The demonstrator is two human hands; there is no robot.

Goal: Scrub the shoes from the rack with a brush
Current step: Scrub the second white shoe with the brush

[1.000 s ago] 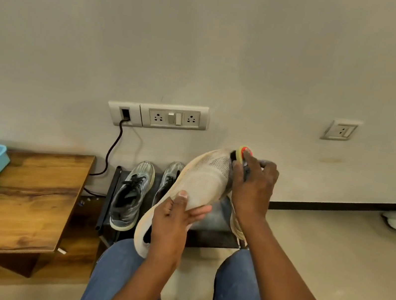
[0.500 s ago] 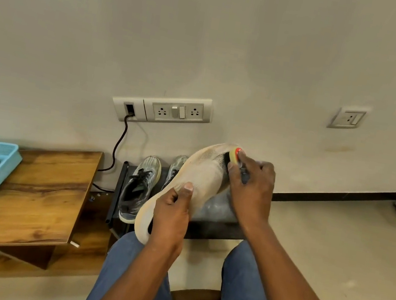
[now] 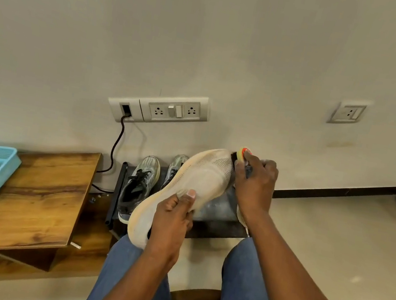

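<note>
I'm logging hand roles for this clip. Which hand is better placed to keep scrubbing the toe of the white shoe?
The right hand: it grips the brush against the toe of the white shoe, while the left hand holds the shoe's middle.

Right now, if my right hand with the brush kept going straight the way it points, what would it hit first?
Probably the wall. The right hand presses the brush to the toe of the white shoe, pointing up and away; nothing shows between, though depth is unclear.

a home room: low shoe rack against a plain wall, wall sockets, wooden side table, polished tile floor
</note>
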